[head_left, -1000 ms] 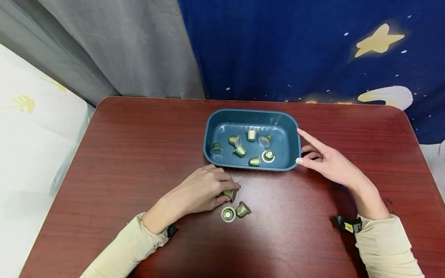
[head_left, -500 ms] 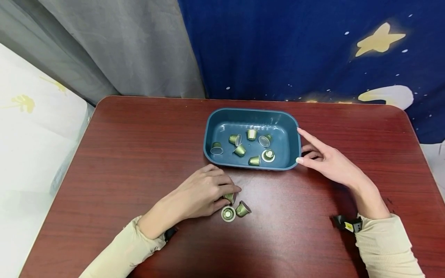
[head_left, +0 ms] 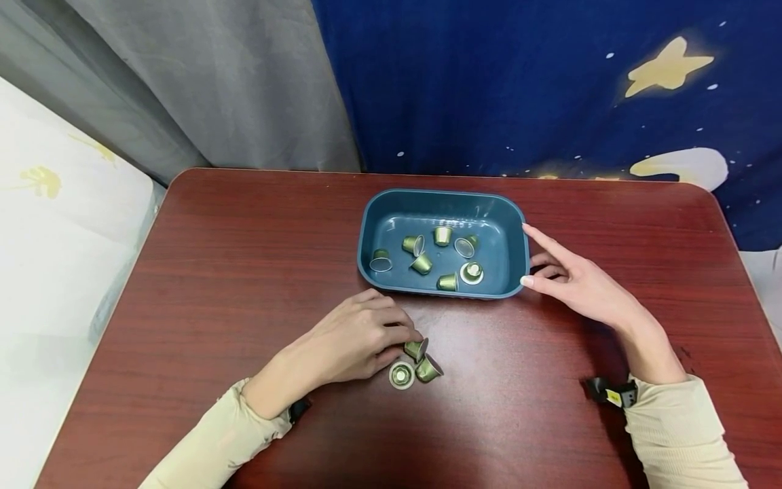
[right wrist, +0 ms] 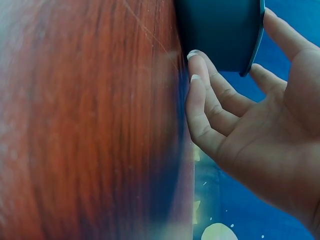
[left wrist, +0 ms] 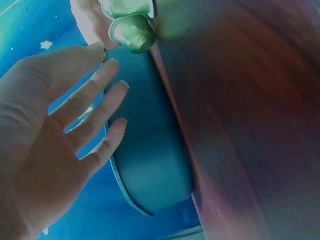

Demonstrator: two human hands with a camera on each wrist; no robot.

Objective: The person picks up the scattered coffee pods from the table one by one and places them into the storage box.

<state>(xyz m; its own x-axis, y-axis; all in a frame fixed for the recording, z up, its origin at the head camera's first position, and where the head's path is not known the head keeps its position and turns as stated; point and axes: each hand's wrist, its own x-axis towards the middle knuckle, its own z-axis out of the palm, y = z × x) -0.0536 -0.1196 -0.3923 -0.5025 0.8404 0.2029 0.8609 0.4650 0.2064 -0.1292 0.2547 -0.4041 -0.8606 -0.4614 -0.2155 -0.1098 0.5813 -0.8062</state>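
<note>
My left hand (head_left: 357,336) is just in front of the bin, its fingers relaxed and spread with nothing gripped. By its fingertips lies a green coffee capsule (head_left: 415,350), close to a second capsule (head_left: 429,368) on its side and a third capsule (head_left: 401,375) with its rim down. The left wrist view shows green capsules (left wrist: 132,34) beyond the thumb tip. My right hand (head_left: 580,282) touches the right end of the blue bin (head_left: 391,288) with thumb and index fingertips; in the right wrist view its other fingers bend loosely. Several green capsules (head_left: 421,263) lie in the bin.
The reddish-brown wooden table (head_left: 256,251) reaches back to a grey curtain (head_left: 244,81) and a dark blue curtain (head_left: 489,81) with stars. A white surface (head_left: 67,204) stands at the left.
The capsule at my left fingertips has shifted right, out from under the fingers, and now lies against the one on its side. My right hand and the bin hold still.
</note>
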